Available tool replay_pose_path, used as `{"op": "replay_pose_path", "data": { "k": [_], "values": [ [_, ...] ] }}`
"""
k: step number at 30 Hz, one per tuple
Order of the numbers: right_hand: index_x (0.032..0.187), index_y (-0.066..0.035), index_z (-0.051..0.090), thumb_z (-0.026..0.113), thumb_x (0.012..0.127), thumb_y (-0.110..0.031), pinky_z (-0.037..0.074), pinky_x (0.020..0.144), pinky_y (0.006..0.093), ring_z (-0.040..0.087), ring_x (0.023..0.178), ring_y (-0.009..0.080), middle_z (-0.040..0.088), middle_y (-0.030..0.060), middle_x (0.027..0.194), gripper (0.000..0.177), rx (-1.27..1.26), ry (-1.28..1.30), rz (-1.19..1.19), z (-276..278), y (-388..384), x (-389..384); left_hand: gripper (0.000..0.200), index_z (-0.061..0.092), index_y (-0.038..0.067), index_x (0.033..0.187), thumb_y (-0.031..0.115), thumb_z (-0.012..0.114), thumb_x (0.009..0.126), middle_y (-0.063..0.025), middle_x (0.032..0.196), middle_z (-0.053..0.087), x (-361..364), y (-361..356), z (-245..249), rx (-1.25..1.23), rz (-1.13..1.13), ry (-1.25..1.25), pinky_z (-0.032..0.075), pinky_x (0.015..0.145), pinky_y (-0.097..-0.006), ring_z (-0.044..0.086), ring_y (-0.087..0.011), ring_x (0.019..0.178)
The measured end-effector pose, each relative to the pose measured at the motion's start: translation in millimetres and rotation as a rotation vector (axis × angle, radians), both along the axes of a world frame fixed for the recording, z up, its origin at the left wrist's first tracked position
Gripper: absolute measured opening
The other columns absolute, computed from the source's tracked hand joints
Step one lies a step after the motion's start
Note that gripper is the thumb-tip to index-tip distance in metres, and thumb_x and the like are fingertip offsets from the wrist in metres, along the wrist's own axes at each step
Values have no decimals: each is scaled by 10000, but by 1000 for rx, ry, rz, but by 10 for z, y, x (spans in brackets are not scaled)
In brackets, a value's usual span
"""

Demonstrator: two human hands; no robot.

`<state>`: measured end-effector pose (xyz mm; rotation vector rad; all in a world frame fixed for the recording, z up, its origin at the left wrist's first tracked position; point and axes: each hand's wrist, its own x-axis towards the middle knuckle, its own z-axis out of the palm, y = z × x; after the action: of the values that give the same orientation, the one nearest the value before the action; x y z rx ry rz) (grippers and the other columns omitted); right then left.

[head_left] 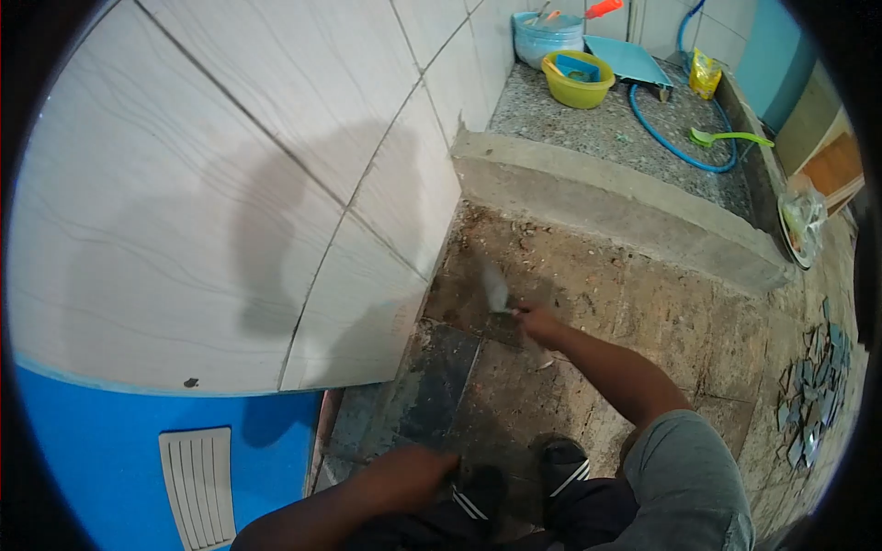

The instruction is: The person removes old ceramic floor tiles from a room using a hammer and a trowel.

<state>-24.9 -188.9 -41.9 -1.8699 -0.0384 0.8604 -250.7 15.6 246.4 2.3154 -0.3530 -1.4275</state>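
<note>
My right hand [542, 326] is closed around a trowel [494, 286] with a grey, motion-blurred blade. The blade points away from me, low over the dirty floor [588, 303] near the foot of the tiled wall. Loose crumbs of rubble [514, 230] lie in the corner beyond the blade. Down by my knees, my left hand [413, 477] is curled closed near my dark slippers [565, 459]. Whether anything sits in its fingers is too dark to make out.
Left stands a tiled wall [202, 184] above a blue panel [83, 459]. A concrete curb [625, 197] bounds a raised speckled slab bearing a yellow basin [581, 90], a bucket [547, 41], a blue dustpan [634, 62], a blue hose [648, 129] and a green brush [726, 138]. Broken tile shards [813, 395] lie right.
</note>
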Motion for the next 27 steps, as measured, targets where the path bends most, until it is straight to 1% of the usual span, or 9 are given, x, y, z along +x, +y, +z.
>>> {"op": "replay_pose_path", "data": {
  "k": [3, 4, 8, 13, 17, 19, 21, 23, 27],
  "values": [
    [1307, -8, 650, 623, 970, -173, 515, 901, 366, 650, 1001, 247, 715, 148, 1127, 376, 278, 151, -321, -394, -918, 282, 317, 593, 20, 1165, 173, 605, 888, -252, 982, 694, -51, 96, 14, 7, 16, 0, 538, 837, -540, 674, -449, 969],
    [1341, -2, 622, 618, 966, -144, 515, 898, 366, 651, 999, 243, 703, 152, 1166, 401, 32, 36, -365, -111, -1213, 310, 317, 592, 16, 1162, 174, 607, 887, -252, 986, 693, -58, 126, 16, 15, 19, 13, 538, 838, -539, 674, -448, 971],
    [1389, -24, 591, 557, 1021, -154, 518, 893, 371, 653, 1063, 247, 671, 148, 1268, 392, -115, -22, -585, 51, -2173, -126, 327, 589, -1, 1166, 181, 606, 894, -256, 1001, 690, -46, 192, 29, 7, 9, -15, 536, 840, -540, 673, -443, 974],
    [1386, -31, 574, 534, 996, -92, 533, 873, 371, 670, 994, 285, 674, 177, 1236, 397, -358, -110, -1442, -193, -2544, -639, 353, 591, 2, 1189, 192, 615, 894, -252, 982, 692, -2, 142, -42, -36, -30, -63, 535, 837, -540, 673, -447, 961],
    [1359, -30, 581, 609, 952, -120, 516, 918, 361, 655, 1008, 257, 668, 149, 1201, 417, -287, -184, -631, -409, -1806, -571, 356, 595, 12, 1194, 188, 619, 886, -251, 973, 693, 97, 38, -84, -62, -54, -72, 535, 827, -537, 674, -449, 957],
    [1327, -31, 613, 613, 954, -155, 517, 897, 337, 644, 978, 198, 683, 135, 1098, 394, 54, -123, -371, 160, -960, -360, 354, 594, 15, 1196, 191, 617, 890, -253, 973, 693, 132, 7, -107, -41, -69, -93, 534, 823, -541, 674, -449, 956],
    [1281, -61, 664, 581, 966, -224, 501, 974, 410, 660, 1105, 357, 691, 200, 1192, 364, -33, -356, -53, 113, -262, -24, 354, 593, 18, 1198, 196, 616, 892, -256, 977, 692, 151, -6, -113, -15, -66, -85, 534, 822, -543, 674, -449, 958],
    [1295, -26, 649, 570, 990, -233, 522, 866, 400, 680, 955, 285, 700, 181, 1130, 377, -43, -601, 90, -210, 350, 274, 357, 592, 21, 1199, 204, 617, 894, -261, 985, 691, 171, -5, -114, 18, -44, -55, 535, 823, -544, 674, -448, 964],
    [1286, -32, 666, 584, 994, -229, 525, 872, 399, 684, 941, 284, 703, 183, 1122, 362, 5, -355, -9, -533, 1098, 619, 339, 592, 24, 1198, 216, 589, 919, -269, 1003, 689, 72, 124, -183, 21, 14, -42, 527, 844, -550, 668, -459, 983]
  ]
}}
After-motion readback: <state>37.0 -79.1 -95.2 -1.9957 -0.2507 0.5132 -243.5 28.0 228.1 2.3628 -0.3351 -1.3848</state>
